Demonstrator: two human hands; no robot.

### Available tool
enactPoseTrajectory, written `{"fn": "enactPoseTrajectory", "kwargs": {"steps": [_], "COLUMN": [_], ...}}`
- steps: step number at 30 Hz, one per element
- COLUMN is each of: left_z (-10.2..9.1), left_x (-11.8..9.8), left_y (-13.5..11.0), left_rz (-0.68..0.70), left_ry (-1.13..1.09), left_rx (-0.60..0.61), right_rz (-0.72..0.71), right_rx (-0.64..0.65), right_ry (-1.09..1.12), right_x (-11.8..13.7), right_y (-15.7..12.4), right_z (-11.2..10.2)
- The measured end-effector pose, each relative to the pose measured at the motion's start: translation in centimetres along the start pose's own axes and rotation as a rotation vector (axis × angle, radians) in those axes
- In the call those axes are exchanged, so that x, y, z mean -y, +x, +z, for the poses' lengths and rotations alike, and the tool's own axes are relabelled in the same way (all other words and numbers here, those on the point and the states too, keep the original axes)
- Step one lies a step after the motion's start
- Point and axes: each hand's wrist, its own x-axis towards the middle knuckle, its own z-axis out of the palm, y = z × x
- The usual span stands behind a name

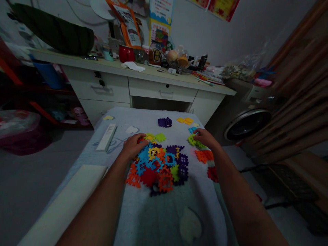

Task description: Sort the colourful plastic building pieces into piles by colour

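Observation:
A heap of colourful interlocking plastic tiles [160, 165] lies on a pale blue towel-covered surface [153, 218]. My left hand [133, 145] rests on the heap's upper left edge, fingers curled over a yellow and a red tile. My right hand [205, 137] reaches to the right side, fingertips pressed on a green tile [192, 140]. Loose tiles lie farther off: a purple one [164, 122], yellow ones [185, 120], orange ones [204, 155] and a red one [212, 173].
A white flat box [107, 137] lies at the towel's left. A cluttered white desk [143, 80] with drawers stands behind, a washing machine [247, 124] at the right. A pale board [69, 201] lies along the lower left.

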Motion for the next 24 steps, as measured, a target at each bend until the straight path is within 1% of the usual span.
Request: {"fn": "enactPoseTrajectory", "kwargs": {"steps": [3,8,13,16,18,22,24], "left_z": [-0.1,-0.1,0.0,-0.1,-0.1,-0.1,-0.1], "left_x": [0.1,0.2,0.2,-0.1,-0.2,-0.2,-0.2], "left_y": [0.0,0.1,0.1,0.0,-0.1,-0.2,-0.3], "left_rz": [0.019,0.041,0.026,0.024,0.023,0.020,0.002], "left_ry": [0.022,0.039,0.069,0.100,0.104,0.076,0.041], "left_rx": [0.027,0.039,0.045,0.051,0.051,0.041,0.021], "right_rz": [0.004,0.005,0.005,-0.019,-0.082,-0.270,-0.315], "right_rx": [-0.031,-0.140,-0.246,-0.294,-0.268,-0.102,-0.027], "right_ry": [-0.105,-0.326,-0.503,-0.482,-0.403,-0.221,-0.198], "right_x": [-0.8,-0.6,0.4,1.7,3.0,6.1,7.7], "right_y": [-0.3,-0.6,-1.1,-1.4,-1.4,-0.8,-0.3], "right_z": [0.8,2.3,3.5,4.4,5.3,7.7,8.9]}}
